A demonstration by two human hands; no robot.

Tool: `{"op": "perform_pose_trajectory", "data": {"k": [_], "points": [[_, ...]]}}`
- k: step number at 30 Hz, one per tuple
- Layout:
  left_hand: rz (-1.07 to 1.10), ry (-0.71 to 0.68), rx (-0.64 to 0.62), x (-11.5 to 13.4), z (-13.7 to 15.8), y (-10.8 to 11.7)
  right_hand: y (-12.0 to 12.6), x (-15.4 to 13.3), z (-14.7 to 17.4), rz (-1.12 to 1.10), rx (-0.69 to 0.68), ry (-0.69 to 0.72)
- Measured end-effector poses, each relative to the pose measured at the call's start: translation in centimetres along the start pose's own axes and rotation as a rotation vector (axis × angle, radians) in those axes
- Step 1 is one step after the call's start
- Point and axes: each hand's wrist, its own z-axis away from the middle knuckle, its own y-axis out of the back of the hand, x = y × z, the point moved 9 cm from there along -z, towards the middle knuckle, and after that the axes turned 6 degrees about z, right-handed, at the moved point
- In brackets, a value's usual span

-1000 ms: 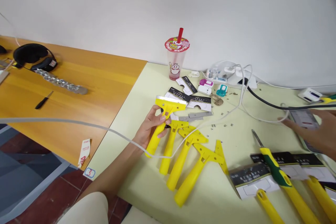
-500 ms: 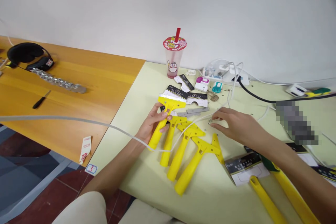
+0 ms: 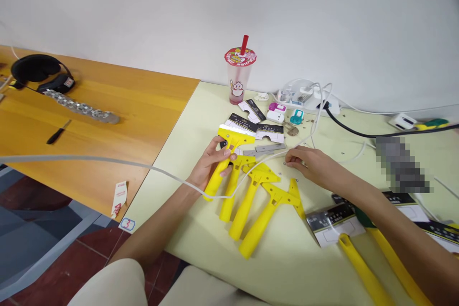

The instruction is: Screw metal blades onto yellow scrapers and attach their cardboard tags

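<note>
Scraper held by handle in left hand; whether right hand was closed on anything could not be told; screws beside its fingertips could have been scattered, were the cable just below the left grip snagged.

We hold a yellow scraper tilted, head up, its handle slanting down to the left. A pale metal blade edges its head; a screw sits near one end. Small metal fasteners lie loose to its right.
</note>
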Motion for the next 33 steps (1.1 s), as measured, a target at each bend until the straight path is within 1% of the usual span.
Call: {"op": "perform_pose_trajectory", "data": {"k": [6,11,14,18,20,24,28,33], "points": [[-0.017,-0.006,-0.013,0.0,-0.1,-0.1,-0.2,0.2,0.4,0.001,0.031,-0.035],[-0.026,-0.007,-0.024,-0.1,-0.2,0.0,1.2,-0.4,2.0,-0.032,0.103,-0.077],[-0.033,-0.006,-0.046,-0.3,-0.2,0.0,2.5,-1.1,3.5,-0.096,0.188,-0.059],[-0.07,-0.008,-0.072,-0.7,-0.1,-0.4,4.6,-2.4,5.5,-0.195,0.368,0.004],[-0.077,-0.016,-0.073,-0.9,0.0,-0.7,5.2,-2.9,6.3,-0.221,0.438,0.021],[-0.069,-0.018,-0.081,-1.5,0.1,-1.9,5.1,-3.2,7.0,-0.297,0.488,0.026],[-0.042,0.005,-0.105,-2.7,0.1,-4.1,5.3,-3.6,7.4,-0.318,0.556,0.082],[0.01,0.095,-0.1,-5.8,0.1,-6.5,7.7,-4.4,8.5,-0.395,0.769,0.175]]}}
